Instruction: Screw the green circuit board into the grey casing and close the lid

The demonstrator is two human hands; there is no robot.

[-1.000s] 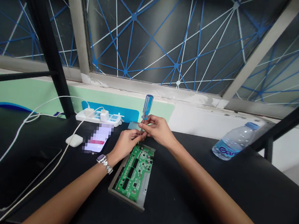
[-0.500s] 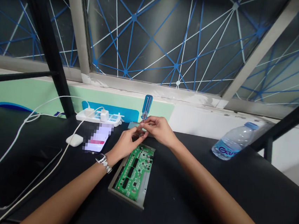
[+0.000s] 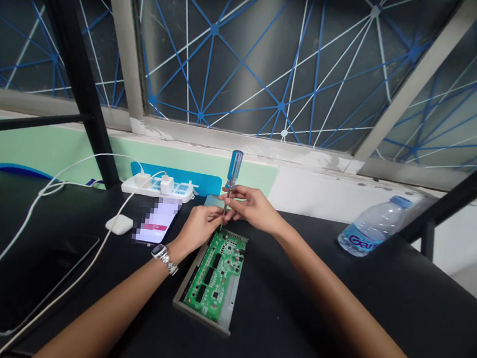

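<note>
Right hand (image 3: 255, 209) a touch further left along the shaft of a blue-handled screwdriver (image 3: 234, 170) than a moment ago, fingers curled and pinching the steel just below the handle. Left hand (image 3: 200, 229), wristwatch (image 3: 163, 256) at its wrist, with fingers closed on the lower shaft, seemingly to steady it near upright. Tip at the far edge of a green circuit board (image 3: 214, 275), contact hard to tell; board seated in a grey metal chassis (image 3: 230, 299) on a black bench (image 3: 400, 290), apparently flat and stable within both hands' reach.
</note>
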